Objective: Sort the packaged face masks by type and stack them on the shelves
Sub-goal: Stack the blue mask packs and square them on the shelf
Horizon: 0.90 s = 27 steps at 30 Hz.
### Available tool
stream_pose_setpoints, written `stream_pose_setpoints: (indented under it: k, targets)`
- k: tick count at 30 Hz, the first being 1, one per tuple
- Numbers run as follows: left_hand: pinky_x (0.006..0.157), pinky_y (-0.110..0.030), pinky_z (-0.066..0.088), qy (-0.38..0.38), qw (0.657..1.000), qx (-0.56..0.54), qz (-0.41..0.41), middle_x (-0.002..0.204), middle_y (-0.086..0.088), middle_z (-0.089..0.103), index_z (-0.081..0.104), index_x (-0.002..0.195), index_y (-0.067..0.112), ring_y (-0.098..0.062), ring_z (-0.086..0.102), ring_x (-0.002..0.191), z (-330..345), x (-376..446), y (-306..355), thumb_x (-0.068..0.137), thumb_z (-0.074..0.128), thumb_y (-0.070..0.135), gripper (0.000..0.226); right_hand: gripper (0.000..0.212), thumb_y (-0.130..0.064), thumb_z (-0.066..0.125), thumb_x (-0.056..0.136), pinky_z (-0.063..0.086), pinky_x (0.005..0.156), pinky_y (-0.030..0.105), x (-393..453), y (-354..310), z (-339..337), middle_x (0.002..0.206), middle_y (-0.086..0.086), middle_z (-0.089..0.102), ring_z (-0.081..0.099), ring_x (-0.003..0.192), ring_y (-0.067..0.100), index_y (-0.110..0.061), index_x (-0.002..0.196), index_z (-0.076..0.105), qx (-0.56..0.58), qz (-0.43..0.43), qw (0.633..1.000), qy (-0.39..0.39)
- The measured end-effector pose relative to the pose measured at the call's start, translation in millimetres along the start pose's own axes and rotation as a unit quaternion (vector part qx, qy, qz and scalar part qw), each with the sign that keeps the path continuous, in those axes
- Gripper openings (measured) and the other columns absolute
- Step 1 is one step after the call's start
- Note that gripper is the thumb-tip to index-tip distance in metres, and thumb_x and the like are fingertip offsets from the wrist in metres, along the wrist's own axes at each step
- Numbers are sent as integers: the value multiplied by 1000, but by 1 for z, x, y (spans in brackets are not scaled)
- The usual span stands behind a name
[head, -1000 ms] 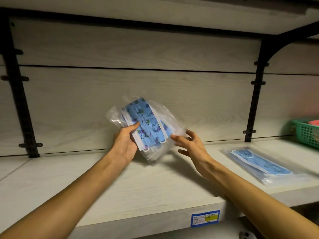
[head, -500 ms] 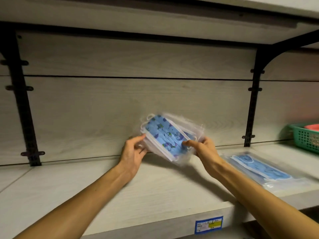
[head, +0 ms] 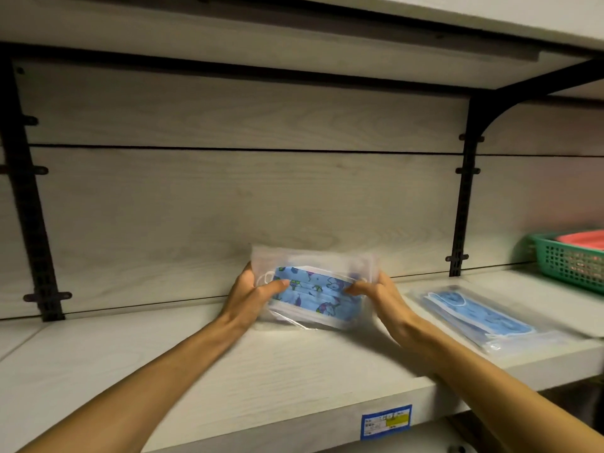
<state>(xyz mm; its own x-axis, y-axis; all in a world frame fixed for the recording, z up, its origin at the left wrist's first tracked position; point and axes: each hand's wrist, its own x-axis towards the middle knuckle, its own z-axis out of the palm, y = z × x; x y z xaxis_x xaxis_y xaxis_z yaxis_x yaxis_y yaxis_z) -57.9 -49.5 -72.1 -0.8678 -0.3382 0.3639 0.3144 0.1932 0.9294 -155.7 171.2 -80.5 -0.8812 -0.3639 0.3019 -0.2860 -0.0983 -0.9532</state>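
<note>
We see the mask pack (head: 315, 291) held between both hands near the back of the shelf (head: 228, 371), close to the back panel (head: 228, 197); its lower edge sits at the shelf, though we cannot tell if it truly touches. The left hand (head: 251, 297) grips the pack's left end, thumb across the front and fingers behind; the right hand (head: 376, 294) grips the right end the same way. The pack is a clear plastic bag, tilted with its front toward us, holding blue masks printed with small cartoon figures and white ear loops. To its right, apart from it, a second pack (head: 480, 318) of plainer blue masks lies flat on the same shelf. Farther right stands a green basket (head: 568, 263) with something red inside. A blue and yellow label (head: 386, 421) is stuck to the shelf's front edge.
</note>
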Motion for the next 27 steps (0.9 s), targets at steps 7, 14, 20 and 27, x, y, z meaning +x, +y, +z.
stream_pose_setpoints:
  k: [7,14,20,27]
  targets:
    - [88,-44,56,37,996,-76,-24,112,-22,73,64,114,2,-28,71,92,4,1,1,81,71,-7,35,46,-14,68,59,54,69,22,2,-4,-3,94,4,76,70,85,15,-8,104,66,-4,-41,997,66]
    - [83,-38,59,29,994,-84,-69,107,-13,77,65,114,7,-25,74,90,4,1,-6,84,72,-1,31,33,5,68,77,57,62,25,0,2,1,96,10,76,71,82,18,-7,107,66,3,-52,994,92]
    - [85,-38,59,24,999,-37,-13,107,-14,76,65,108,8,-28,73,96,7,-2,-8,86,71,-8,28,23,-4,60,90,61,84,45,-5,5,-2,110,10,71,70,101,26,-16,109,59,-52,-57,993,87]
    - [82,-39,57,64,996,5,62,89,-3,77,69,95,14,-20,72,84,5,0,2,82,77,-7,25,42,-16,76,79,52,91,44,1,-25,-10,112,1,66,62,103,24,-14,115,55,-262,-137,947,123]
